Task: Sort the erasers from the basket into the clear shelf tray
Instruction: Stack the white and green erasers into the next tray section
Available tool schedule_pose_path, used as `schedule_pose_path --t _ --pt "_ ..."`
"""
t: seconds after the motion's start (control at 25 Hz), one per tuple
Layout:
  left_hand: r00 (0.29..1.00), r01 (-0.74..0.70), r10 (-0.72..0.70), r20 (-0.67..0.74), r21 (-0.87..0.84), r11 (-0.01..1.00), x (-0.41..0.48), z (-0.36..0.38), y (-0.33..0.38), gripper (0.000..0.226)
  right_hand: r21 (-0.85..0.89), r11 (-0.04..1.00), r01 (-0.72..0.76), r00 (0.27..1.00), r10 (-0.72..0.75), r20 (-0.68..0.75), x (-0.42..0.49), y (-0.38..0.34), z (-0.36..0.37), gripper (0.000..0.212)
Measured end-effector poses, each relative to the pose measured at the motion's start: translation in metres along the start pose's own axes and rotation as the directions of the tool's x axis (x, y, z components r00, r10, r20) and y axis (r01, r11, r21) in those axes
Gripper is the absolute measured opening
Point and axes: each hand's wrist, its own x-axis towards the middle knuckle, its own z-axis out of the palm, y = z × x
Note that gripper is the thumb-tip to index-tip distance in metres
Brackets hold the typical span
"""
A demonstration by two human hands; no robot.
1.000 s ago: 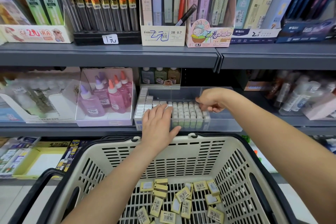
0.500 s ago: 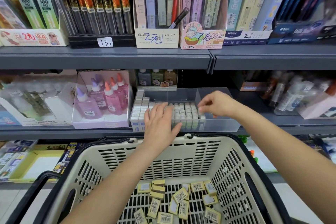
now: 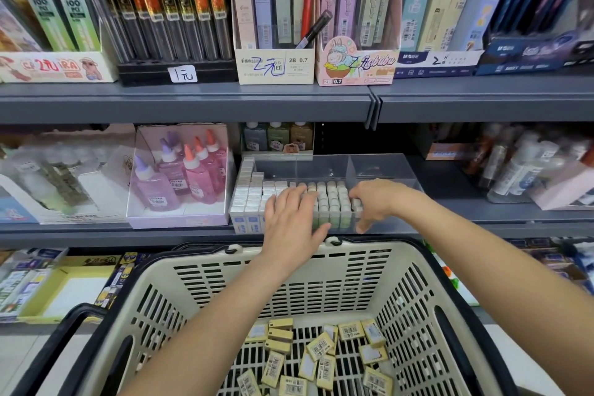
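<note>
A clear shelf tray [image 3: 382, 170] on the middle shelf holds upright rows of erasers [image 3: 332, 194], white-sleeved ones on its left side. My left hand [image 3: 291, 222] lies flat with straight fingers on top of the rows near the tray's front. At the right end of the rows, my right hand [image 3: 374, 202] curls its fingers over the last eraser in the front row, thumb pointing down by the tray's front wall. Below, a beige basket [image 3: 321, 262] with a black rim holds several loose yellow-sleeved erasers [image 3: 319, 347] with barcodes.
A box of pink and purple glue bottles [image 3: 180, 177] stands left of the tray. The tray's right compartment [image 3: 390, 185] has bare floor. Small bottles [image 3: 278, 137] sit behind it. Pencil-lead boxes [image 3: 276, 67] fill the grey upper shelf [image 3: 193, 103].
My right hand has come forward from the back of the eraser rows to their front right end. My left hand stays flat on the rows.
</note>
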Motion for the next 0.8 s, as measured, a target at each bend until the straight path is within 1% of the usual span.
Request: schedule_pose_path --t 0.12,0.2,0.24,0.32,0.36,0.52,0.6,0.68,0.72,0.8 --pt "1.0 -0.004 0.003 -0.019 -0.015 1.0 0.0 0.001 0.001 0.053 0.049 0.998 0.036 0.998 -0.039 0.053 0.001 0.003 -0.003 0.067" --pt "1.0 0.009 -0.01 -0.029 -0.019 1.0 0.0 0.002 0.002 0.05 0.078 0.995 0.061 0.996 -0.065 0.054 -0.001 0.006 -0.001 0.061" --pt "0.999 0.012 -0.012 -0.03 -0.016 1.0 0.0 0.003 0.002 0.049 0.093 0.993 0.071 0.996 -0.076 0.05 -0.002 0.008 -0.001 0.064" --pt "1.0 0.015 -0.015 -0.027 -0.016 1.0 0.0 0.003 0.002 0.048 0.131 0.988 0.082 0.996 -0.084 0.007 -0.006 0.011 -0.001 0.075" --pt "1.0 0.017 -0.018 -0.023 -0.022 1.0 0.0 0.003 0.003 0.049 0.151 0.985 0.086 0.996 -0.082 -0.03 -0.008 0.012 -0.002 0.077" --pt "1.0 -0.002 0.002 -0.002 -0.043 0.999 -0.005 -0.005 -0.001 0.053 0.25 0.961 0.121 0.986 -0.087 -0.143 -0.021 0.017 -0.003 0.071" --pt "1.0 -0.01 0.009 -0.014 -0.054 0.998 -0.015 -0.011 -0.009 0.053 0.253 0.959 0.124 0.974 -0.069 -0.218 -0.029 0.022 0.003 0.07" --pt "0.999 0.007 -0.009 -0.033 -0.057 0.998 -0.028 -0.018 -0.021 0.053 0.184 0.98 0.069 0.951 -0.009 -0.308 -0.036 0.023 0.014 0.063" --pt "0.998 0.037 -0.039 -0.043 -0.053 0.998 -0.034 -0.022 -0.028 0.053 0.137 0.99 0.028 0.935 0.022 -0.354 -0.038 0.022 0.021 0.055" --pt "0.986 0.155 -0.157 -0.05 -0.05 0.987 -0.04 -0.03 -0.042 0.054 0.091 0.996 -0.014 0.901 0.052 -0.431 -0.039 0.019 0.033 0.033"
